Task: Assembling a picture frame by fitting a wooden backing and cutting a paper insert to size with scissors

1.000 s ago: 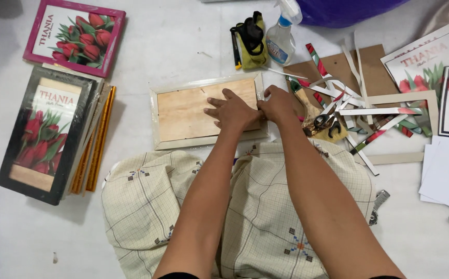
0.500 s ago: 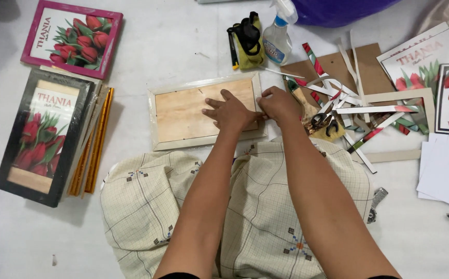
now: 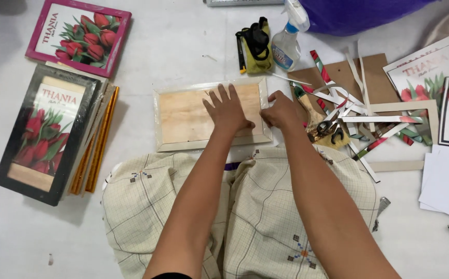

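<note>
Pale wood, red tulips, checked cloth.
The wooden panel (image 3: 188,116) shows light tan inside a whitish frame (image 3: 211,145); the pink-framed picture (image 3: 78,35) carries red tulips; the cream cloth (image 3: 265,217) wears a fine grid with small embroidered motifs.

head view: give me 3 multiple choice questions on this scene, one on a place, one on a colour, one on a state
1. Where does the spray bottle stand?
A. beyond the wooden frame
B. on the person's lap
C. on the black-framed picture

2. What colour is the frame of the tulip picture at top left?
A. green
B. pink
C. blue

3. How is the left hand?
A. fisted
B. flat, fingers spread on the board
C. lifted clear

Answers: 1 A, the bottle stands past the frame's far edge. 2 B, its border is pink. 3 B, the palm lies on the wood while the right hand grips the frame's right edge.
</note>
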